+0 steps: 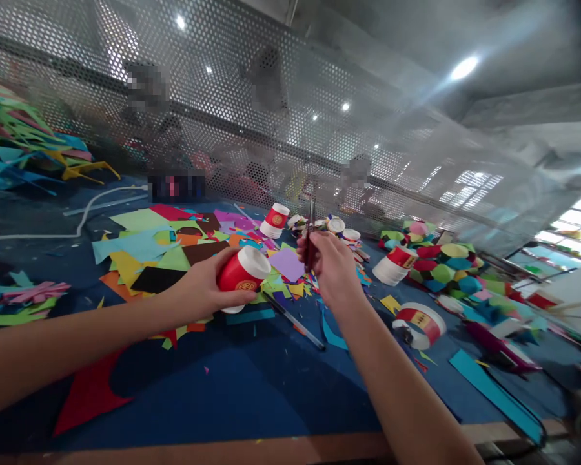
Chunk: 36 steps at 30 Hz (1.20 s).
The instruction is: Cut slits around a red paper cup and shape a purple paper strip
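Item: red-and-white cup (242, 274), tilted, gold emblem on its red band; in the left grip, near the front middle of the desk (271, 407). Whether its base touches the desk cannot be told.
Left grip (206, 283): fingers and thumb closed around the cup's side.
Right grip (334, 261): closed on a slim dark tool (312, 212), pointing upward, exact kind unclear; apart from the cup.
Pen (294, 321), one: clear barrel, dark end, lying between the forearms.
Paper sheets (138, 240), assorted colours, overlapping, beyond and beside the left grip; a black piece (159, 279) among them.
Red offcut (91, 392), one: near the front edge, left.
Further cup (274, 221), one: tilted, beyond both grips.
Cup at right (395, 265), red and white, leaning.
Red-and-white ring (419, 325), one: right of the right forearm.
Blue strip (494, 395), one: front right.
Perforated screen (213, 123): along the far side.
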### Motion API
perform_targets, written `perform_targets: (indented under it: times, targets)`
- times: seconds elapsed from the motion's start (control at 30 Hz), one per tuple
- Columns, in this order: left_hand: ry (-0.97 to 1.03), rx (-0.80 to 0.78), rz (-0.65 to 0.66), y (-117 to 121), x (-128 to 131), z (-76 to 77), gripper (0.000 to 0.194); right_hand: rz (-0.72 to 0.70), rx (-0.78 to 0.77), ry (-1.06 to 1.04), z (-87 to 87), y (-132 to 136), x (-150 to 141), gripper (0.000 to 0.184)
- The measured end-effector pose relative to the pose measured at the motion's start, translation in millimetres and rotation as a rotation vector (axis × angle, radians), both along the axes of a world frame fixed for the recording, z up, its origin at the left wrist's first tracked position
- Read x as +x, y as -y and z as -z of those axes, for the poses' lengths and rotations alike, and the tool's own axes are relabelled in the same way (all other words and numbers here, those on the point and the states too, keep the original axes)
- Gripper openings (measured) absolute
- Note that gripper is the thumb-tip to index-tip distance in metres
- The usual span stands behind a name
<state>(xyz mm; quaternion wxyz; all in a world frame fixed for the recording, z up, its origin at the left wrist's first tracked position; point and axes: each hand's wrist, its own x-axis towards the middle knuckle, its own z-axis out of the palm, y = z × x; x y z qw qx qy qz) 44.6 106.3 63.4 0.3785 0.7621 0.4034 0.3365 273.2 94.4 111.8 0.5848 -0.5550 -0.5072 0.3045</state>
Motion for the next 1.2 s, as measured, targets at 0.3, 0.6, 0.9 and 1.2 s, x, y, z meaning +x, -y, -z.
perform_targets:
  times: [0.3, 0.6, 0.9, 1.2]
  targets:
    - [0.283, 0.094, -0.010, -5, -15, 9.3, 0.070, -0.216, -0.075, -0.046, 25.2, 43, -28, 0.035]
    - [0.200, 0.293, -0.139, -13, -22, 11.1, 0.072, -0.141, 0.329, 0.636, 36.5, 57, -23, 0.017]
    - [0.182, 0.387, -0.158, -12, -20, 14.1, 0.072, -0.237, 0.191, 0.737, 41.1, 57, -28, 0.035]
    - [0.090, 0.492, -0.127, -12, -22, 17.1, 0.078, -0.191, 0.346, 0.847, 45.1, 59, -29, 0.027]
